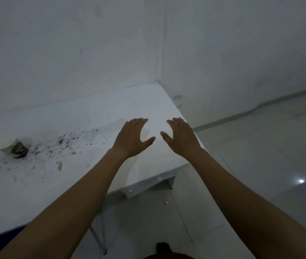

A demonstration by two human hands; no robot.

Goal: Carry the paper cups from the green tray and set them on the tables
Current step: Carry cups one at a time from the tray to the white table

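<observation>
Walls: pale, bare, meeting in a corner at twelve o'clock.
Floor [260,165]: glossy tile at three to five o'clock, one bright glint on it.
Tabletop [92,113]: white, running from nine o'clock to the corner, dark flecks and stains across its left half.
Left hand [132,137]: over the tabletop's right end at centre, fingers spread apart, palm down, holding nothing.
Right hand [183,137]: just beside it toward one o'clock, fingers likewise spread, nothing in it, above the tabletop's right edge.
Paper cup [13,146]: at nine o'clock on the tabletop, well apart from both hands, patterned side showing; upright or tipped, I cannot tell.
Green tray: not in view.
Stage, I'd judge: both hands free, so a trip for more cups looks due.
Risk: dim light and a slick-looking floor; a hurried turn could mean a slip.
Risk: a cup set near that right edge could be knocked off by a passing arm.
</observation>
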